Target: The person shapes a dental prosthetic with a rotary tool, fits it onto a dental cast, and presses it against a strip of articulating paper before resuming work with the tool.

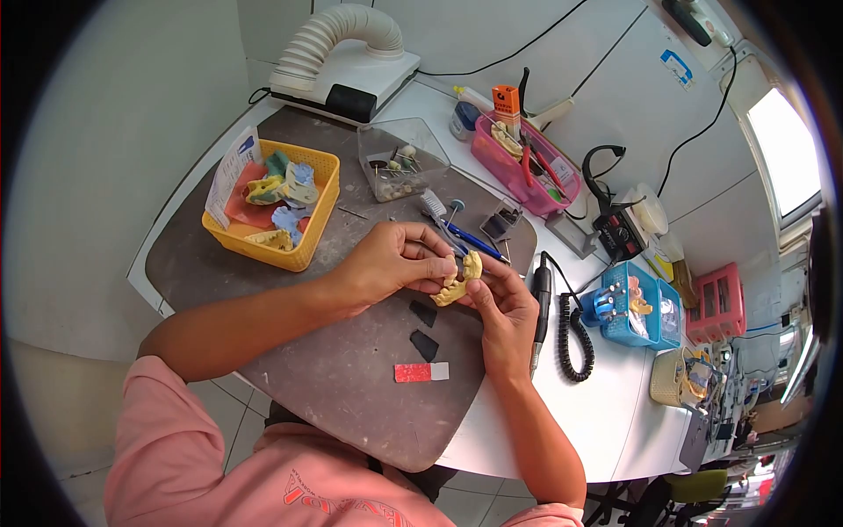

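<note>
- Fingers partly hide the yellow dental cast [451, 293]; its fine detail is unclear.
- The left hand [397, 262] has a nearly closed grip on it, cast at four o'clock.
- The right hand [504, 320], loosely curled, grips it too, cast at ten o'clock.

so the fingertips of the left hand [386, 268] and right hand [505, 321] cover part of the yellow dental model [458, 283], and i can't make out what the left fingers pinch against it. print on the pink shirt [299, 479] is cut off at the bottom edge, letters unreadable. text on the orange box [506, 107] is too small to read, and the clutter [733, 395] at far right is a blur.
</note>
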`<state>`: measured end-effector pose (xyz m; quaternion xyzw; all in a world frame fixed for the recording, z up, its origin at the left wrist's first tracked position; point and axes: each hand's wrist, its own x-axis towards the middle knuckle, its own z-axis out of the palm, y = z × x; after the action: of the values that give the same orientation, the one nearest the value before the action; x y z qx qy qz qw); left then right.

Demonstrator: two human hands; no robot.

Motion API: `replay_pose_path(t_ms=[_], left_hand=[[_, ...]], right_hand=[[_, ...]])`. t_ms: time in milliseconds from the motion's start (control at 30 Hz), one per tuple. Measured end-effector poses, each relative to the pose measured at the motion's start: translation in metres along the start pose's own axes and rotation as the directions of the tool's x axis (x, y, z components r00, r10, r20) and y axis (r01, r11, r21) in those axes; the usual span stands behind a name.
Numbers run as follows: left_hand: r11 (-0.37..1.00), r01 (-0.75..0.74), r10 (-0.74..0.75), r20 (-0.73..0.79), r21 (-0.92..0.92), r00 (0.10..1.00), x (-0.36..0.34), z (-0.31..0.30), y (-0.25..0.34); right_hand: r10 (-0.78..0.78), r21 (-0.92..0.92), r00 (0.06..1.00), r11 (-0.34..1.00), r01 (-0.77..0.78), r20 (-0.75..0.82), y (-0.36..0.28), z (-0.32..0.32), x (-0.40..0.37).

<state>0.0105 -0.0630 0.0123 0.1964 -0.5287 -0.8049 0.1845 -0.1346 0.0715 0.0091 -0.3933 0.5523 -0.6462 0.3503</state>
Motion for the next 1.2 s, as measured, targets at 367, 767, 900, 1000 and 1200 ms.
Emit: replay_pose_path(t_ms=[367, 767, 900, 1000, 1200], left_hand=[[0.998, 0.009, -0.01, 0.011, 0.07, 1.0, 0.0009, -0.0009, 0.0012], [0.996, -0.028, 0.026, 0.027, 0.09, 0.999, -0.0004, 0.001, 0.0], [0.995, -0.034, 0.033, 0.017, 0.089, 0.999, -0.0005, 0.0011, 0.0002], [0.994, -0.039, 0.038, 0.014, 0.098, 0.999, 0.0, 0.0008, -0.0017], [0.991, -0.058, 0.054, 0.037, 0.121, 0.998, -0.001, 0.0014, -0.0009]], right_hand=[[0.016, -0.005, 1.0, 1.0, -0.016, 0.001, 0.0006, -0.0005, 0.0001], [0.014, 0.014, 1.0, 1.0, -0.014, -0.004, 0.0012, 0.0012, -0.001], [0.005, 0.014, 1.0, 1.0, -0.005, -0.006, 0.0019, 0.0012, -0.0011], [0.003, 0.01, 1.0, 1.0, -0.003, -0.007, 0.0015, 0.0013, -0.0015], [-0.002, -0.01, 1.0, 1.0, 0.002, 0.005, 0.0004, 0.001, -0.0017]])
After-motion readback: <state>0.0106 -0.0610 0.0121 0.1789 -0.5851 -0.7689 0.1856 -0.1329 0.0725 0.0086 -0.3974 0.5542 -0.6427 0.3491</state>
